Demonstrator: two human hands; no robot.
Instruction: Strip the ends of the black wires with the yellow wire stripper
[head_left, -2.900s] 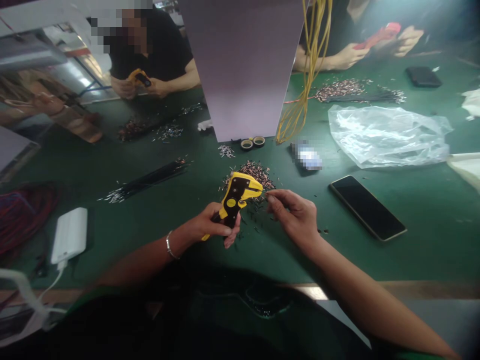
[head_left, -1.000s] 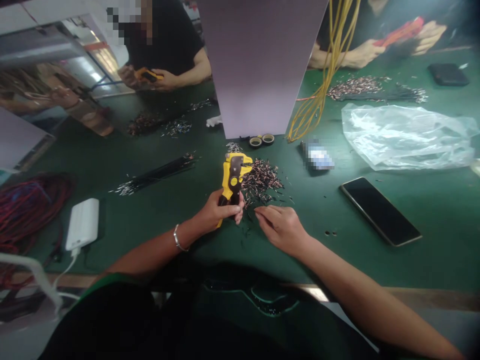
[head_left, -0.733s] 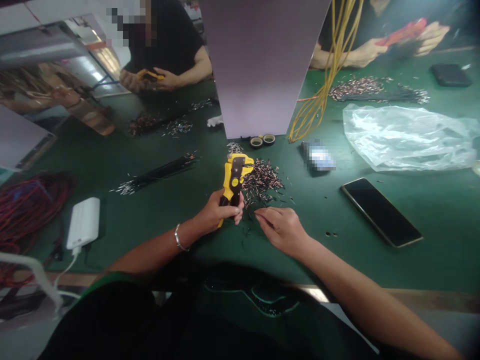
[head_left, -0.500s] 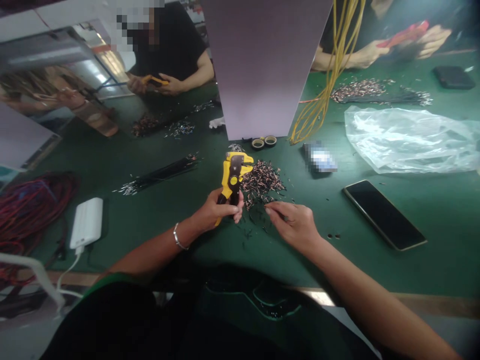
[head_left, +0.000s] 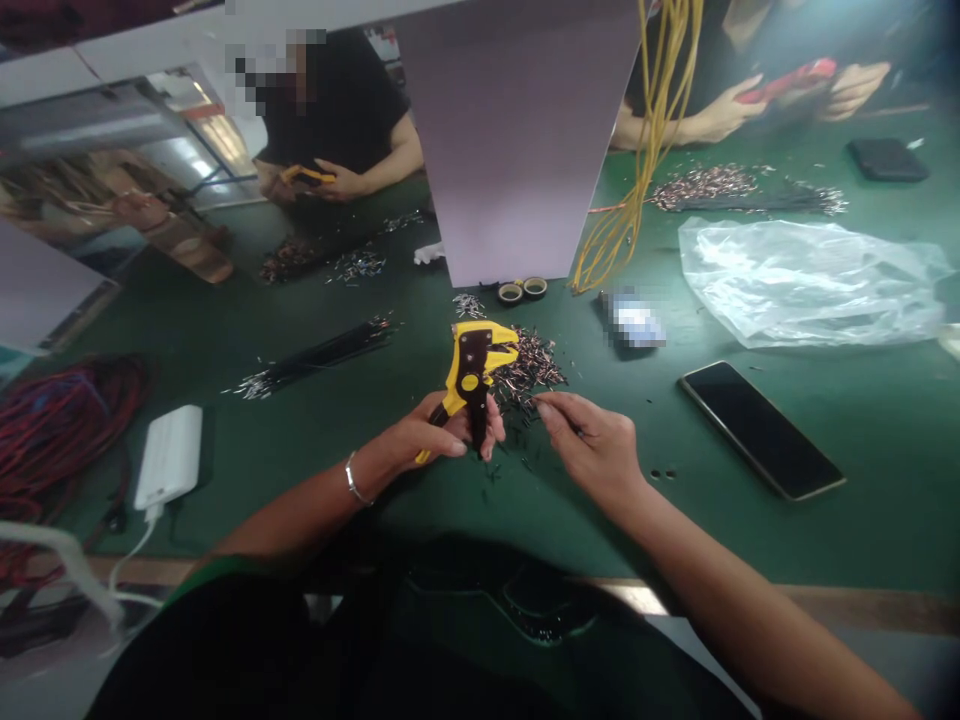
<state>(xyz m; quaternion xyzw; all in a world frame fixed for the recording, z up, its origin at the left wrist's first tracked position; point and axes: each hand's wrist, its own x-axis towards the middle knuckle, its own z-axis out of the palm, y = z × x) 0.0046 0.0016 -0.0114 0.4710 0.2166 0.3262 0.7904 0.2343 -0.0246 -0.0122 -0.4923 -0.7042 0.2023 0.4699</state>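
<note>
A yellow and black wire stripper [head_left: 471, 375] is held in my left hand [head_left: 442, 432], its jaws pointing up and to the right. My right hand [head_left: 592, 430] is closed in a pinch at the lower right edge of a pile of short dark and copper-coloured wire pieces [head_left: 531, 362]; what its fingertips hold is too small to make out. The tool's head overlaps the left side of that pile. Behind it lie small silvery pieces [head_left: 469, 305] and two tape rolls [head_left: 523, 291].
A bundle of black wires [head_left: 322, 358], a white power bank [head_left: 169, 456] and red cable coils [head_left: 60, 430] lie left. To the right are a phone [head_left: 761, 430], a plastic bag [head_left: 810, 280] and yellow wires [head_left: 637, 190]. Two people work across the table, beside an upright panel [head_left: 517, 140].
The wire stripper in my left hand is lower and its handles look wider apart. My right hand has shifted slightly right, still pinched. The whole view has shifted a little.
</note>
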